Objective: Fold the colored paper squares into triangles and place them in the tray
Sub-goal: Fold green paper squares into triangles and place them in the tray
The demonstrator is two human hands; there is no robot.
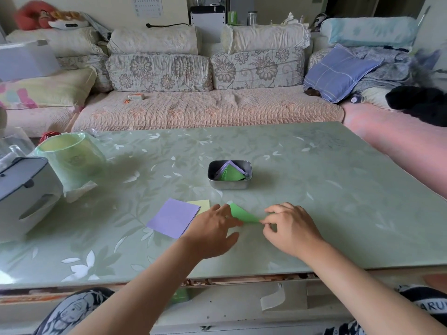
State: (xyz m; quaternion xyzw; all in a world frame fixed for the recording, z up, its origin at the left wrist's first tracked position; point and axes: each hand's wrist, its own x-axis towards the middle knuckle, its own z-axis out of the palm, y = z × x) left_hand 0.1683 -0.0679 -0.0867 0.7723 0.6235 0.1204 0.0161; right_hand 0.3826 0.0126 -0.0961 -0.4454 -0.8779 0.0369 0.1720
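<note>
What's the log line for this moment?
step: folding green paper | left hand: touching it | right hand: pinching its corner | tray: folded pieces inside | purple square: unfolded

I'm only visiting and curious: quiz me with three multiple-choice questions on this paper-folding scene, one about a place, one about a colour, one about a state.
1. Where does the metal tray stand? A) on the floor B) on the table, beyond both hands C) on a chair
2. What colour is the paper between the hands? A) yellow B) purple C) green
3. How does the purple sheet lie? A) flat, unfolded B) crumpled C) rolled up
Key: 1 B, it sits on the table past the hands. 2 C, the left hand touches and the right hand pinches a green paper. 3 A, it lies flat as a square beside the left hand.
</note>
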